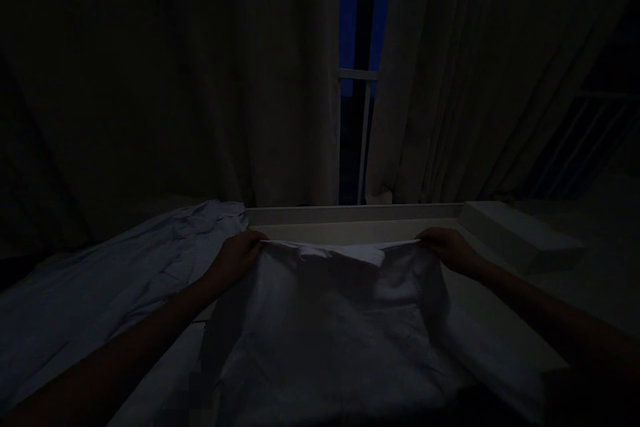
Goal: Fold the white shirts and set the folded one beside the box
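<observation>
Very dim scene, we can only make out the big shapes. Our left hand (239, 255) grips the far left corner of a white collared cotton shirt (340, 327), fingers curled closed over the fabric edge. Our right hand (449, 248) does the same at the far right corner, fingers folded shut on the cloth. Between the two hands the shirt's top edge is pulled into a taut, nearly straight line, with the collar (350, 252) sitting at its middle. The rest of the shirt lies spread toward us on a pale flat surface (590, 280), wrinkled, lower part lost in shadow.

Both forearms come in from the bottom corners, bare, angled inward to the shirt's shoulders.

Left of the shirt lies a second crumpled pale bluish-white cloth (125, 280), spread out long and touching or just beside our left hand; we cannot tell if they overlap. Just beyond the shirt's top edge runs a long white ledge or low rail (350, 215), left to right. At its right end a white rectangular box-like block (520, 237) rests at an angle, near our right hand but apart from it.

Behind the ledge hang heavy beige pleated curtains (210, 80), parted in a narrow gap showing a dark blue window (349, 13) with a white frame bar (356, 74). Far right, faint white slatted railing (580, 140), hard to read.
</observation>
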A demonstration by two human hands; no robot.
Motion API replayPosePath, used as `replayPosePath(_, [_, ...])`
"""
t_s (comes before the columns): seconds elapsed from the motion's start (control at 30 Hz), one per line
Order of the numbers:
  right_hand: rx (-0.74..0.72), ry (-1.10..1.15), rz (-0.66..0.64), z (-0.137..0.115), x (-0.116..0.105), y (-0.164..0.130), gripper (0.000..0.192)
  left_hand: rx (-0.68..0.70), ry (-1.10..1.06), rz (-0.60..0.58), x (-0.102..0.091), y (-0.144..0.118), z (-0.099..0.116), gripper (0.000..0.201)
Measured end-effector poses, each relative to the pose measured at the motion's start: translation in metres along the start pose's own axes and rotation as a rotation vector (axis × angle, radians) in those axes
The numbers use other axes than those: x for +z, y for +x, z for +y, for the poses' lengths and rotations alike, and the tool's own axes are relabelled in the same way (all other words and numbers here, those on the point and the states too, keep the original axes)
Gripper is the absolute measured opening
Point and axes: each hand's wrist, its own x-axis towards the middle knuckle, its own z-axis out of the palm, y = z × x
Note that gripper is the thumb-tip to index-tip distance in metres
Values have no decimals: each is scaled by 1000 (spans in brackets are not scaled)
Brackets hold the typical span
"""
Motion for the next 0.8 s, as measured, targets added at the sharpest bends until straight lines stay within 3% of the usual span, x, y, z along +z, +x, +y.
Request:
replayPosePath(0.1, [58,-77,-21,30,22,27,20,-27,15,-73,39,22,-17,34])
replayPosePath(0.2, [139,-199,-109,65,58,64,20,-67,84,-147,91,49,-37,35])
replayPosePath(0.33, [256,-318,-215,111,126,94,21,-193,196,-227,170,72,-61,28])
replayPosePath(0.47, [332,-388,-244,142,194,93,23,-289,271,-247,234,71,-74,28])
replayPosePath(0.6, [353,-492,-132,154,230,83,32,-302,329,-182,260,70,-81,36])
replayPosePath(0.7, [303,-576,-66,151,234,81,33,-281,356,-159,261,72,-82,34])
replayPosePath(0.8, [256,-643,-109,142,227,82,32,-257,355,-164,256,73,-81,32])
